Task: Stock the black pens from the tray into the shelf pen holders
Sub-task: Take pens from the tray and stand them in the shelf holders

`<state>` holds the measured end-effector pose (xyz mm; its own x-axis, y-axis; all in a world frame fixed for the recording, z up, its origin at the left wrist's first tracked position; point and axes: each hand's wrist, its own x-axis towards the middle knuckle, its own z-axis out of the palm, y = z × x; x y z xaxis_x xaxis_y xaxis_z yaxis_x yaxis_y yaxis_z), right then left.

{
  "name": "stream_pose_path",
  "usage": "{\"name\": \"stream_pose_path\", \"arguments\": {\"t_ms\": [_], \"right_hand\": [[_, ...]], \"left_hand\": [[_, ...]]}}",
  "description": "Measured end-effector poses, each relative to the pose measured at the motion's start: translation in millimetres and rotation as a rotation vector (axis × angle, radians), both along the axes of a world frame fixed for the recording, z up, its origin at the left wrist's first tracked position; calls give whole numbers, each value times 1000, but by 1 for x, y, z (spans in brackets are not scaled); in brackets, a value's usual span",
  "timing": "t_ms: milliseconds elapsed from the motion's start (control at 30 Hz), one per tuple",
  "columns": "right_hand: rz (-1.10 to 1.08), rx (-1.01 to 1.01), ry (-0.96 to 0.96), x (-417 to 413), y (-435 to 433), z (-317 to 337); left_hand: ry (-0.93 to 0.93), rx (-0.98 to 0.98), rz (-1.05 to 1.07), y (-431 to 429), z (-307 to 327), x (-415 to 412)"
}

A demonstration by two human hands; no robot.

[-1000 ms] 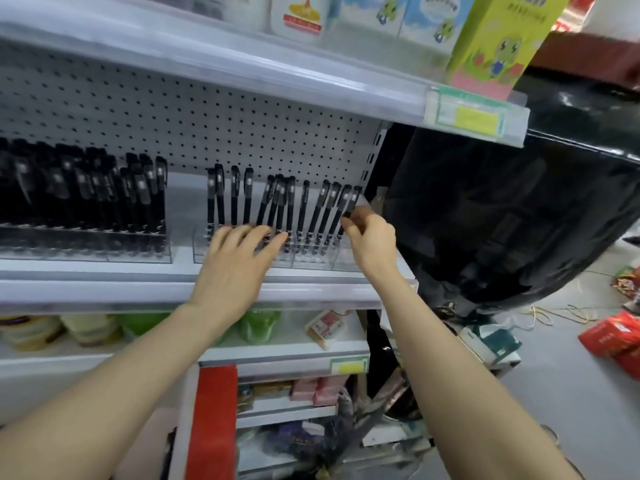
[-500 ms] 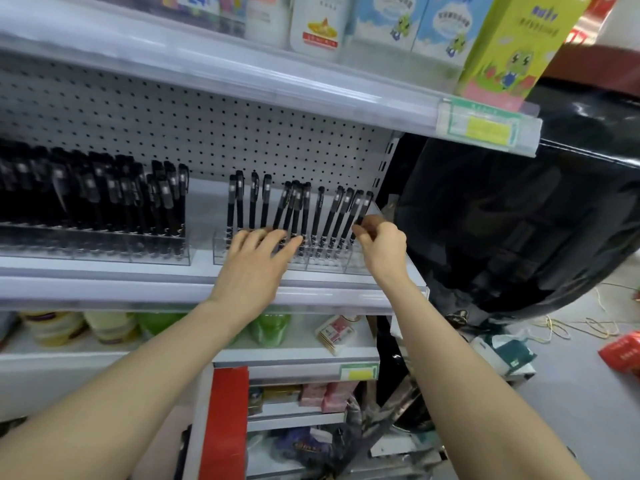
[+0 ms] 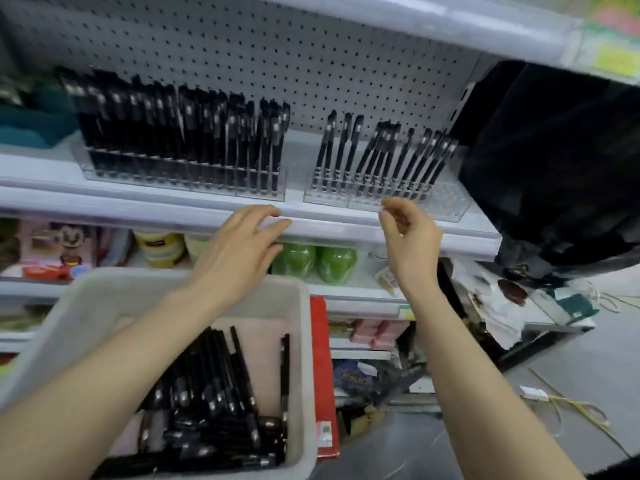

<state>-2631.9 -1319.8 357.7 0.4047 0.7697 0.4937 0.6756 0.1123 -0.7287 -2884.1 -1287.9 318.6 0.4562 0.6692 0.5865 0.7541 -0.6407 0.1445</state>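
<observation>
Two bare hands are raised in front of the white shelf edge [image 3: 138,206], both empty. Left hand [image 3: 239,251]: palm down, fingers spread and slightly curled, fingertips [image 3: 273,225] at the shelf's front lip; contact can't be confirmed from this view. Grip apart, holding nothing. Right hand [image 3: 410,237]: wrist upright, fingers loosely curled with thumb and forefinger near each other but not pinched on anything; grip apart, just below the shelf lip.

On the shelf, right clear plastic pen holder [image 3: 384,192] is partly filled with upright black pens [image 3: 374,154], its right-end slots unfilled. Left clear plastic pen holder [image 3: 183,174], further left on the same shelf, is densely packed.

Below the shelf, under the left forearm, white plastic tray [image 3: 301,341] holds a loose pile of black pens [image 3: 214,403].
</observation>
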Motion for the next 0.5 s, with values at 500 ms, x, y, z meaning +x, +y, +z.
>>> {"name": "stream_pose_path", "arguments": {"t_ms": [500], "right_hand": [[964, -817, -439, -217, -88, -84]], "left_hand": [[66, -166, 129, -21, -85, -152]]}}
